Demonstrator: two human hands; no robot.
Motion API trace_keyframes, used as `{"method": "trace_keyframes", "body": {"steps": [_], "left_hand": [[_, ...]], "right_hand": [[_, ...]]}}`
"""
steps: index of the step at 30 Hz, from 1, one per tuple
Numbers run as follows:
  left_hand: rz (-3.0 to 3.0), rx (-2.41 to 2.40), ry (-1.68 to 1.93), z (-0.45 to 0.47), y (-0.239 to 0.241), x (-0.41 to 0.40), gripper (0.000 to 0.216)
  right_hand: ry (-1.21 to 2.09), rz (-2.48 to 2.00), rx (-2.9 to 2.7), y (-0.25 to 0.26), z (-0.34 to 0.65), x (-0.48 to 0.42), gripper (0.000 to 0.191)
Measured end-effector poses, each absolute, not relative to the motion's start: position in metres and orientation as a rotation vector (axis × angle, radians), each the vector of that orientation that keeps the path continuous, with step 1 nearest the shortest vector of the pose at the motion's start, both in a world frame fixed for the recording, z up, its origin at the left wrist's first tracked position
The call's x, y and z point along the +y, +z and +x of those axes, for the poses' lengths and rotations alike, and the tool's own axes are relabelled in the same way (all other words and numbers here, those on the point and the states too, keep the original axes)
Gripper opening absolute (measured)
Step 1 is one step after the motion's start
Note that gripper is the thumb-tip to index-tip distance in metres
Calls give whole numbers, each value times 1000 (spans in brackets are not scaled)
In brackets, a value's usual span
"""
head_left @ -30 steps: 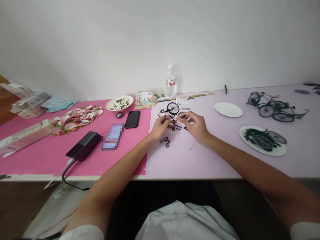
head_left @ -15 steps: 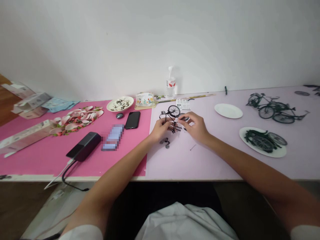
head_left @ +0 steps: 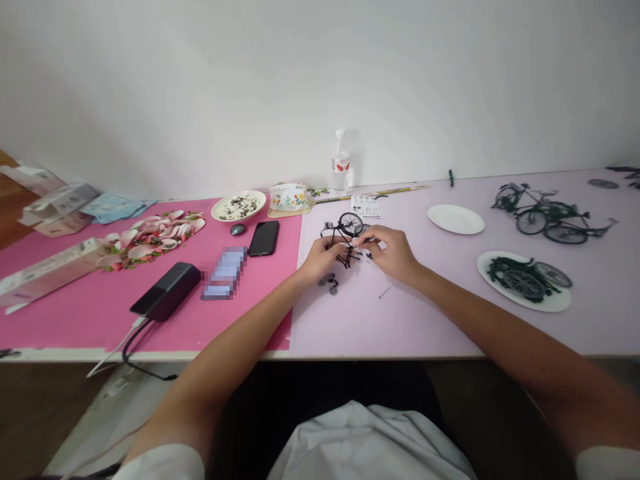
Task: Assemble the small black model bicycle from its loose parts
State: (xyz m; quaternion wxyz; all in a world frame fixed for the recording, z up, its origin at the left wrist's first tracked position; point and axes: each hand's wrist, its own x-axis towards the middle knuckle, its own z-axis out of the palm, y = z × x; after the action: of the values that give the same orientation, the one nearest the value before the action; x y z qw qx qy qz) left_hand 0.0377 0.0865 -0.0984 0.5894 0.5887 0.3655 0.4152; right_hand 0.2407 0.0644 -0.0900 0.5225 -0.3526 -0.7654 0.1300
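My left hand grips a black model bicycle by its frame, with one spoked wheel pointing away from me. Close against the frame, my right hand has thumb and forefinger pinched together; whatever lies between them is too small to make out. Just behind the right fingers, part of another dark wheel shows on the table. Small dark parts lie below my left hand. A thin pin-like piece rests on the pale sheet in front of my right hand.
Assembled model bicycles stand at right, near a white plate and a plate of bicycle parts. A printed sheet and plastic bottle are behind. Leftward lie a phone, a power bank and a bowl.
The model bicycle's wheel has tilted slightly to the right in my left hand. My right fingers stay pinched near the frame. The whole view has shifted slightly.
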Motion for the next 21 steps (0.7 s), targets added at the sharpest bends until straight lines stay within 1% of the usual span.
{"method": "trace_keyframes", "body": {"steps": [4, 7, 9, 14, 21], "left_hand": [[1363, 834, 953, 37, -97, 85, 27], [1396, 814, 968, 38, -97, 85, 26], [1407, 811, 995, 37, -97, 85, 28], [1385, 816, 1032, 36, -96, 85, 37], [1433, 827, 1023, 37, -97, 82, 36]], "right_hand": [[309, -807, -1848, -90, 241, 65, 31], [247, -768, -1890, -91, 239, 64, 38], [199, -756, -1922, -90, 238, 62, 40], [98, -733, -1944, -85, 238, 60, 34], [59, -741, -1870, -86, 242, 65, 23]]}}
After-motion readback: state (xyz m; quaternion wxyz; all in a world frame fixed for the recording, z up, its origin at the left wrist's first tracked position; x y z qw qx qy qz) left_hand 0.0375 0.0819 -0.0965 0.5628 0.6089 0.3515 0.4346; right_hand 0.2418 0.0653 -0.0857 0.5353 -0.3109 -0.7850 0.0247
